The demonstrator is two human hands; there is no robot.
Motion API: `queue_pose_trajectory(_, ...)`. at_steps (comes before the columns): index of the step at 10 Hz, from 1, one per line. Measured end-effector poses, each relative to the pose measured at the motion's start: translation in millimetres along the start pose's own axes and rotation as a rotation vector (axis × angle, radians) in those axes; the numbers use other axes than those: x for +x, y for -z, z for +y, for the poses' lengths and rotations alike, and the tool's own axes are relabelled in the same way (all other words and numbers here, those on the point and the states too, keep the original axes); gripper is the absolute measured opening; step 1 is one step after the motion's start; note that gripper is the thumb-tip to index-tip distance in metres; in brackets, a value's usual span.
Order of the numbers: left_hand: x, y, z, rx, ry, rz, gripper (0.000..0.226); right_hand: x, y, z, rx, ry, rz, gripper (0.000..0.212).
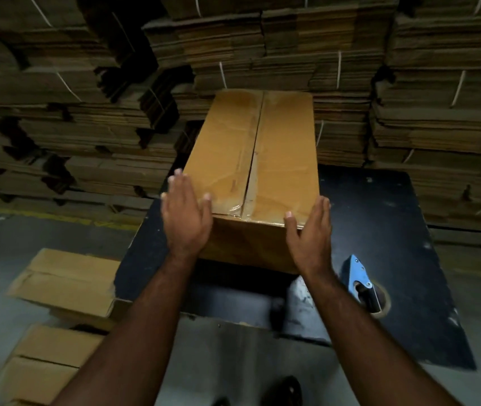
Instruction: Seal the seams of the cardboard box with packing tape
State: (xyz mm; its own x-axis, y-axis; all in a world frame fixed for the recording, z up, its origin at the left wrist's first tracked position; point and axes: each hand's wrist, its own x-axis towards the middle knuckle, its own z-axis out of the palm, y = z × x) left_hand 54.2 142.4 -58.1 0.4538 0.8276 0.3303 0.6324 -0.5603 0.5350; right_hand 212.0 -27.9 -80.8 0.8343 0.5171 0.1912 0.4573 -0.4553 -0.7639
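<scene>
A long brown cardboard box (277, 159) lies on a black table (385, 224), its closed top flaps meeting in a lengthwise seam covered with clear tape. My left hand (185, 218) lies flat with straight fingers against the box's near left corner, thumb on the top. Straight-fingered as well, my right hand (311, 232) presses on the near right corner, its thumb on the top edge. A blue tape dispenser (359, 281) with a roll of tape lies on the table to the right of my right forearm, held by neither hand.
Tall stacks of flattened, strapped cardboard (262, 48) fill the background behind the table. Two closed cardboard boxes (66, 285) sit on the grey floor at the lower left. My shoe (284, 391) shows at the bottom edge.
</scene>
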Motion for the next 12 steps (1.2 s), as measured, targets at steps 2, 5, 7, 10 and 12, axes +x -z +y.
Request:
queue_pose_trajectory(2, 6.4, 14.6, -48.5, -0.544, 0.378, -0.264, 0.061, -2.8, 9.1, -8.6, 0.088, -0.173, -0.052, 0.083)
queue_pose_trajectory(5, -40.1, 19.4, -28.7, -0.590, 0.310, -0.408, 0.048, -35.7, 56.1, 17.7, 0.237, -0.421, -0.017, 0.082)
queue_pose_trajectory(7, -89.1, 21.7, -1.3, -0.544, 0.325, -0.359, 0.046, -74.6, 90.0, 35.5, 0.252, -0.410, 0.021, 0.063)
queue_pose_trajectory(10, -107.7, 21.4, 20.6, -0.475, 0.304, -0.403, 0.048, -84.4, 121.5, 56.7, 0.119, -0.296, -0.108, 0.081)
queue_pose_trajectory(12, -110.0, 23.4, 35.4, -0.384, 0.287, -0.328, 0.051, -74.6, 129.1, 58.4, -0.070, -0.244, -0.126, 0.079)
